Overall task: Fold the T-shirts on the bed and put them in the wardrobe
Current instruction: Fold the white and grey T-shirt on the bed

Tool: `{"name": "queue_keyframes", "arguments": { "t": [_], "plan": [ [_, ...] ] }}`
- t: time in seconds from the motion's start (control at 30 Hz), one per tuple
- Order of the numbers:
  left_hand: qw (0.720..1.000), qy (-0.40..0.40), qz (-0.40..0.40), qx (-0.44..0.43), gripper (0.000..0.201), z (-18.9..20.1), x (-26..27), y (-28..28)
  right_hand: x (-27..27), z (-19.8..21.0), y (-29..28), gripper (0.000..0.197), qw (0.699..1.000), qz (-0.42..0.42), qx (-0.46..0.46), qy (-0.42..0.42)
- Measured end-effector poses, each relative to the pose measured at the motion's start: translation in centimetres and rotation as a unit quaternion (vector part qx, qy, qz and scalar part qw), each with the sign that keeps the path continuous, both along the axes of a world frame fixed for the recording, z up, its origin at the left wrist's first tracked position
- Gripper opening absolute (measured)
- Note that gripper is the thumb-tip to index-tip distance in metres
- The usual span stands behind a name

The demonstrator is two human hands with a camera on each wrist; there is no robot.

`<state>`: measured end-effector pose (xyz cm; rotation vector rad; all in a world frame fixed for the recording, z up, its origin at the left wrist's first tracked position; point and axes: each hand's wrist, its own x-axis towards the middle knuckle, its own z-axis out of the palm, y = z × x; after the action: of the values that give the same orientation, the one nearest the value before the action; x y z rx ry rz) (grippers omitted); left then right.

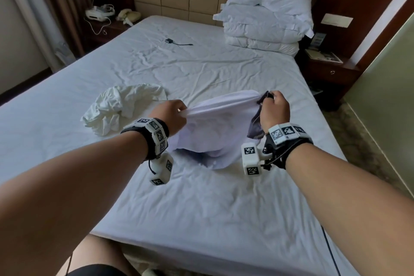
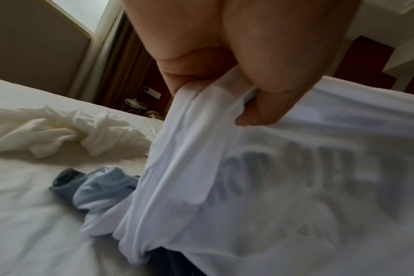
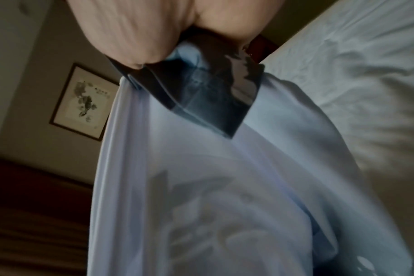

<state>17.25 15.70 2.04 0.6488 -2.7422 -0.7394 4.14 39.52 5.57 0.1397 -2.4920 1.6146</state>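
A white T-shirt with dark trim hangs between my two hands above the bed, its lower part still touching the sheet. My left hand pinches its left upper edge. My right hand grips its right upper edge at a dark sleeve. In the left wrist view my left-hand fingers curl into the white T-shirt, whose grey print shows through. The right wrist view shows my right hand clenched on the dark sleeve. A second, cream T-shirt lies crumpled on the sheet left of my left hand.
Stacked pillows and a folded duvet sit at the bed's head on the right. A small black device with a cable lies mid-bed. Nightstands flank the bed, the left one holding a phone. A green panel stands at right.
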Motion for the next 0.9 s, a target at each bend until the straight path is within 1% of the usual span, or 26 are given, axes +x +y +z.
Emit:
{"name": "queue_keyframes", "arguments": {
  "t": [0.13, 0.27, 0.33, 0.4, 0.53, 0.6, 0.63, 0.7, 0.83, 0.87, 0.9],
  "plan": [
    [0.998, 0.005, 0.058, 0.01, 0.023, 0.3, 0.1, -1.1, -0.6, 0.1, 1.1, 0.034, 0.999, -0.04, -0.028, -0.006],
    [0.992, 0.023, 0.114, 0.046, 0.019, -0.2, 1.1, -3.0, -1.4, -0.1, 3.2, 0.037, 0.995, -0.089, -0.039, -0.019],
    [0.992, 0.027, 0.117, 0.045, 0.014, -0.4, 1.1, -3.6, -1.7, -0.3, 3.8, 0.038, 0.994, -0.102, -0.038, -0.024],
    [0.99, 0.036, 0.126, 0.047, 0.021, -0.4, 0.9, -3.5, -1.7, -0.8, 4.0, 0.038, 0.994, -0.101, -0.029, -0.034],
    [0.979, 0.071, 0.12, 0.147, 0.034, -0.4, -0.3, -2.4, -1.2, -2.2, 3.5, 0.034, 0.996, -0.075, -0.019, -0.044],
    [0.974, 0.1, 0.121, 0.166, 0.035, 0.1, -0.8, -1.9, -1.0, -3.0, 3.3, 0.032, 0.996, -0.072, -0.021, -0.046],
    [0.969, 0.117, 0.128, 0.177, 0.033, 0.6, -0.8, -1.6, -0.9, -3.4, 3.3, 0.031, 0.996, -0.071, -0.024, -0.046],
    [0.953, 0.14, 0.134, 0.232, 0.034, 1.4, -0.8, -0.8, -0.8, -3.9, 3.5, 0.031, 0.996, -0.069, -0.022, -0.051],
    [0.902, 0.179, 0.083, 0.383, 0.04, 2.4, -0.6, 0.4, -0.2, -4.7, 4.0, 0.039, 0.996, -0.044, 0.035, -0.065],
    [0.892, 0.182, 0.076, 0.406, 0.041, 2.6, -0.7, 0.6, -0.2, -4.9, 4.1, 0.039, 0.996, -0.04, 0.05, -0.065],
    [0.889, 0.183, 0.076, 0.413, 0.04, 2.7, -0.8, 0.7, -0.2, -5.1, 4.1, 0.039, 0.995, -0.041, 0.058, -0.069]
  ]
}}
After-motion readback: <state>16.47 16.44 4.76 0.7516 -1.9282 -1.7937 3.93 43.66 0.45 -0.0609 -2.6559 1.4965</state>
